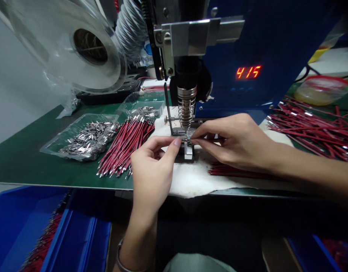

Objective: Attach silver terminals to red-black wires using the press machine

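My left hand [154, 170] is at the left side of a small metal fixture [188, 149], its thumb and index finger pinched on something too small to make out. From the right, my right hand [236, 141] pinches what looks like a thin wire [216, 140] at the fixture, with most of it hidden by the fingers. Right above the fingertips stands the spring-loaded plunger [187, 107] of a bench press. Under my right hand, a bundle of red and black wires [219, 170] lies on a white cloth [191, 181].
To the left are a clear tray [49, 145] of small metal terminals and a pile of red-black wires [125, 147]. More wires [313, 128] are heaped at right. The press's blue housing [227, 94] displays 415. A large reel [89, 49] hangs upper left; blue bins [74, 234] sit below the table.
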The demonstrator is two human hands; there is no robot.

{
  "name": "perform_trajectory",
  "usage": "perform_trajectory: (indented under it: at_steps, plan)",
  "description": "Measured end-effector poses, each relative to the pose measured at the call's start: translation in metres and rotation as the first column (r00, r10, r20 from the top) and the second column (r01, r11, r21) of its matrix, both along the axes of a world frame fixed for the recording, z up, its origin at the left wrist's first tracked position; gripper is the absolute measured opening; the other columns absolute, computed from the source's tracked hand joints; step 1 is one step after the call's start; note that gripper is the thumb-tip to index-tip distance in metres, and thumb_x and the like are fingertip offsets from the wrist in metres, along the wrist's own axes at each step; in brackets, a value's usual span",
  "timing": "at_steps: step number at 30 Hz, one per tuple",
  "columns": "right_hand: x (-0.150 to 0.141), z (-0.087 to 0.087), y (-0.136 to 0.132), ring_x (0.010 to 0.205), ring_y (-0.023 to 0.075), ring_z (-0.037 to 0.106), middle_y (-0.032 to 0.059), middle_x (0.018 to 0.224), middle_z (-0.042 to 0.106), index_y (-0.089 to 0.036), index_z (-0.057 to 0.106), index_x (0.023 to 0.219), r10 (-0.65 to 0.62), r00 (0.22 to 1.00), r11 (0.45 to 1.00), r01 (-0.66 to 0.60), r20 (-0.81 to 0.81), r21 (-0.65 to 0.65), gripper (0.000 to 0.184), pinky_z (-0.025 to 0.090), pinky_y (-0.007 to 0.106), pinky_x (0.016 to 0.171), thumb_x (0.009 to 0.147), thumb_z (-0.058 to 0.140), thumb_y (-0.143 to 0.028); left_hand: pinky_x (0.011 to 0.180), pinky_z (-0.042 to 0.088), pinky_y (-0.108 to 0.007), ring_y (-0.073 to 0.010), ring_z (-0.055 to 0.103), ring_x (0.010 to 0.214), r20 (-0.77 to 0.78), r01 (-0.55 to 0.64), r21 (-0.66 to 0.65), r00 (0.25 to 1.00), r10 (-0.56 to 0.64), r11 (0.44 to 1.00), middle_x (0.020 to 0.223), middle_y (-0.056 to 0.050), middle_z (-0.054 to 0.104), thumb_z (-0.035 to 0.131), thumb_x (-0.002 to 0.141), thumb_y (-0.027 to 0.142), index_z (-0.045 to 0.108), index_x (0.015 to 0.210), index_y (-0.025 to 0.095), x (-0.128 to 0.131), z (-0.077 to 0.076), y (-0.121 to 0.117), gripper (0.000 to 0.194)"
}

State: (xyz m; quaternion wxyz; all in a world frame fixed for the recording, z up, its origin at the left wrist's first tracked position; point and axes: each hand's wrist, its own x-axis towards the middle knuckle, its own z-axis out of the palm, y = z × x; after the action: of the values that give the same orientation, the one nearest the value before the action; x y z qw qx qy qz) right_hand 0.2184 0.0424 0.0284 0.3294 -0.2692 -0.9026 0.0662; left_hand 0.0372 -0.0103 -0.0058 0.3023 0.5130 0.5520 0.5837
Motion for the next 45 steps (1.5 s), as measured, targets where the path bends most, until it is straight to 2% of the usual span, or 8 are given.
perform_trajectory:
  at_steps: [3, 10, 15, 20, 26, 37, 42, 45]
  plan:
    - [0.0, 0.0, 0.0, 0.061, 0.0129, 0.063, 0.0019, 0.076, 0.074, -0.017, 0.072, 0.088, -0.012, 1.0, 1.0, 0.011, 0.01, 0.011, 0.011, 0.043, 0.025, 0.055, 0.086, 0.061, -0.014, 0.047, 0.032, -0.023, -0.01, 0.048, 0.053, -0.003, -0.007, -0.011, 1.0, 0.007, 1.0, 0.07, -0.003, 0.068, 0.074, 0.078, 0.039, 0.075, 0.085, 0.018, 0.001, 0.0, 0.0, 0.022]
    - [0.0, 0.0, -0.001, 0.06, 0.0132, 0.062, 0.0021, 0.075, 0.074, -0.017, 0.072, 0.086, -0.009, 1.0, 1.0, 0.009, 0.005, -0.001, 0.012, 0.043, 0.026, 0.054, 0.087, 0.06, -0.015, 0.05, 0.036, -0.023, -0.0114, 0.053, 0.057, 0.007, -0.009, -0.012, 1.0, 0.009, 1.0, 0.074, -0.004, 0.07, 0.074, 0.078, 0.038, 0.075, 0.085, 0.018, 0.002, 0.002, -0.001, 0.022]
    - [0.001, 0.0, 0.001, 0.061, 0.0122, 0.062, 0.0025, 0.077, 0.074, -0.014, 0.072, 0.09, 0.041, 0.999, 0.999, -0.04, -0.023, 0.029, 0.011, 0.043, 0.024, 0.055, 0.087, 0.062, -0.015, 0.052, 0.036, -0.021, -0.0096, 0.051, 0.057, 0.02, 0.017, -0.002, 1.0, -0.017, 1.0, 0.074, -0.002, 0.069, 0.074, 0.08, 0.037, 0.073, 0.085, 0.019, 0.001, 0.001, 0.0, 0.019]
    - [0.007, 0.005, 0.001, 0.062, 0.014, 0.063, 0.0022, 0.078, 0.073, -0.018, 0.073, 0.092, 0.038, 0.999, 0.998, -0.037, 0.021, -0.051, 0.011, 0.044, 0.026, 0.055, 0.085, 0.065, -0.017, 0.056, 0.04, -0.022, -0.0121, 0.058, 0.066, 0.051, 0.038, 0.006, 0.998, -0.039, 0.999, 0.081, -0.004, 0.071, 0.074, 0.08, 0.036, 0.073, 0.087, 0.019, -0.002, 0.0, -0.001, 0.019]
    - [0.011, 0.009, 0.0, 0.066, 0.0134, 0.065, 0.0016, 0.085, 0.075, -0.017, 0.074, 0.093, 0.073, 0.997, 0.992, -0.069, 0.033, -0.105, 0.019, 0.046, 0.024, 0.058, 0.078, 0.066, -0.008, 0.057, 0.041, -0.021, -0.0115, 0.058, 0.066, 0.046, 0.04, 0.005, 0.998, -0.041, 0.999, 0.081, -0.003, 0.071, 0.073, 0.081, 0.037, 0.072, 0.088, 0.019, -0.003, 0.0, 0.001, 0.02]
    - [0.01, 0.007, 0.001, 0.065, 0.0122, 0.065, 0.0027, 0.081, 0.075, -0.014, 0.074, 0.092, 0.082, 0.997, 0.995, -0.081, 0.01, -0.066, 0.015, 0.045, 0.023, 0.059, 0.082, 0.064, -0.01, 0.058, 0.042, -0.02, -0.0114, 0.058, 0.067, 0.049, 0.031, 0.016, 0.998, -0.032, 0.999, 0.08, -0.003, 0.071, 0.073, 0.081, 0.039, 0.073, 0.088, 0.018, -0.002, -0.001, 0.0, 0.021]
    - [0.005, 0.004, 0.001, 0.059, 0.0109, 0.06, 0.0017, 0.074, 0.073, -0.014, 0.074, 0.089, 0.024, 1.0, 1.0, -0.024, 0.002, 0.008, 0.013, 0.042, 0.024, 0.054, 0.087, 0.063, -0.017, 0.058, 0.044, -0.019, -0.0123, 0.061, 0.069, 0.033, 0.022, 0.012, 0.999, -0.023, 1.0, 0.078, -0.003, 0.071, 0.074, 0.08, 0.039, 0.075, 0.086, 0.02, -0.001, 0.0, 0.001, 0.02]
    - [0.002, 0.002, 0.001, 0.06, 0.0108, 0.061, 0.0011, 0.077, 0.074, -0.014, 0.075, 0.09, -0.001, 1.0, 1.0, 0.001, -0.004, -0.003, 0.012, 0.042, 0.024, 0.054, 0.086, 0.063, -0.015, 0.062, 0.047, -0.019, -0.0136, 0.064, 0.072, 0.031, 0.01, 0.007, 0.999, -0.01, 1.0, 0.074, -0.003, 0.07, 0.074, 0.08, 0.038, 0.076, 0.087, 0.02, 0.0, -0.001, 0.001, 0.02]
